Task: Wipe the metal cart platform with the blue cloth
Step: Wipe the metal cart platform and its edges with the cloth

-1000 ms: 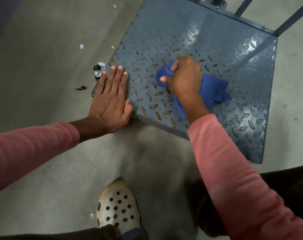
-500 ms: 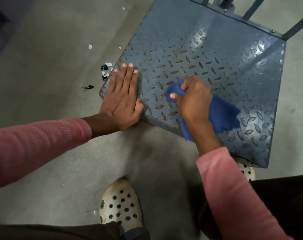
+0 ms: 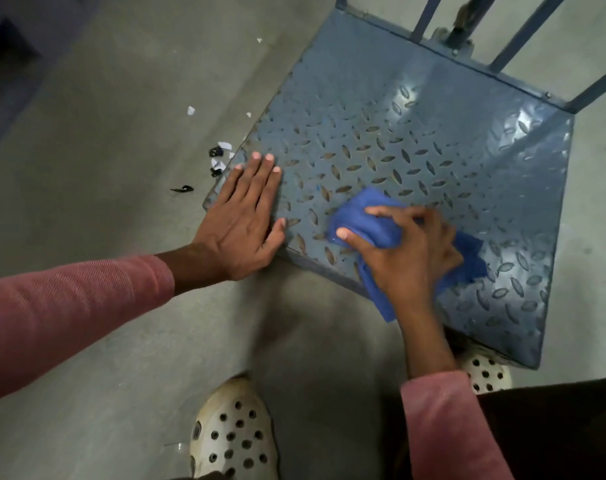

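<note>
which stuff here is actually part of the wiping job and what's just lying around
Part of the job:
- cloth, bunched in the right hand
- platform, being wiped near its front edge
- left hand, flat on the platform's corner

Just lying about:
- white scraps on the floor
- black bits beside the platform's corner
- shoes
</note>
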Demonstrator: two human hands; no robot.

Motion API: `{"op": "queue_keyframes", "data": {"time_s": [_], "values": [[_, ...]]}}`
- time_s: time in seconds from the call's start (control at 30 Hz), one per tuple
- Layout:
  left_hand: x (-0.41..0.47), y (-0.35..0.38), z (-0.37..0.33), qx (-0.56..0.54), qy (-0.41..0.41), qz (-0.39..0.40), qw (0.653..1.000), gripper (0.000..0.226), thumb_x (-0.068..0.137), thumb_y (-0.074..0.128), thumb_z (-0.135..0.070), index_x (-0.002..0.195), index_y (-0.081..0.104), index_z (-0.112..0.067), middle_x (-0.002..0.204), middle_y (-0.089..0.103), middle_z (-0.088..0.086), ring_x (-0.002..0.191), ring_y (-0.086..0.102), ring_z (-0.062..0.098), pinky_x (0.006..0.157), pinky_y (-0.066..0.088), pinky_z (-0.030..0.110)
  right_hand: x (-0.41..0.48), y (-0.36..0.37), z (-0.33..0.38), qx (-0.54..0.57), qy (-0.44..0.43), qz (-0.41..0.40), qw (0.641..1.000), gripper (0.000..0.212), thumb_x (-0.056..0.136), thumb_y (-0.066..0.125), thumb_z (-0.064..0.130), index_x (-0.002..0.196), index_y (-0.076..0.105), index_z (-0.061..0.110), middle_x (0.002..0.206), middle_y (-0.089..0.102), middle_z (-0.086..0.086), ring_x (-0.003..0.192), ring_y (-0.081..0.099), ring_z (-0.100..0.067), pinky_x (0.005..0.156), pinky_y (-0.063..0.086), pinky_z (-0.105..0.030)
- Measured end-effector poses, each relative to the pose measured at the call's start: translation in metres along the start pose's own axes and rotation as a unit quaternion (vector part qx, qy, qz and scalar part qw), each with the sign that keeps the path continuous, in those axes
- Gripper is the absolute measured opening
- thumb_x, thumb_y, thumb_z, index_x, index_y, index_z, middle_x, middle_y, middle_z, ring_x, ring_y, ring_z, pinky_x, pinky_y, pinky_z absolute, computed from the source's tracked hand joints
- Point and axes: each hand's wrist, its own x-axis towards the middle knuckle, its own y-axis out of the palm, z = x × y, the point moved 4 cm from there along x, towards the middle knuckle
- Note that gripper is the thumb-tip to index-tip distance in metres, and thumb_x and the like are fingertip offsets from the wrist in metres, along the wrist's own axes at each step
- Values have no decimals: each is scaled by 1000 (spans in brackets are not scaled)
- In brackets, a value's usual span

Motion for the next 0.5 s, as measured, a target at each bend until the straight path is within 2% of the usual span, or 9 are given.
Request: {"op": "queue_keyframes", "data": {"time_s": [0.07,0.13,0.27,0.37,0.5], "values": [[-6,1,6,7,-13,-3,1000,84,107,17,-57,167,12,2,176,9,22,165,3,32,134,5,49,-4,8,-3,-83,14,19,996,75,77,49,93,145,34,63,158,29,4,150,20,-27,114,19,-65],[-11,2,9,5,-16,-5,1000,87,107,17,-61,167,11,2,176,7,21,165,0,31,134,4,48,2,20,5,-118,-11,33,992,79,84,31,94,153,9,65,170,11,0,159,-2,-33,118,3,-72],[-12,2,9,3,-17,1,1000,89,107,17,-62,166,8,4,176,4,23,165,-2,32,134,6,50,40,44,47,-134,-77,25,988,75,90,20,90,157,8,59,174,7,-4,158,-9,-39,119,-3,-75],[-12,1,8,9,-20,2,1000,90,107,15,-63,166,10,5,175,6,25,165,0,35,134,8,52,76,70,91,-158,-128,52,978,74,92,11,86,159,4,56,174,-1,1,158,-13,-35,118,-6,-73],[-13,1,10,-5,-20,0,1000,91,107,16,-64,166,10,5,175,4,24,165,-2,33,134,5,49,98,86,124,-167,-172,72,968,74,94,9,83,160,1,52,174,-5,4,159,-12,-31,119,-6,-71]]}}
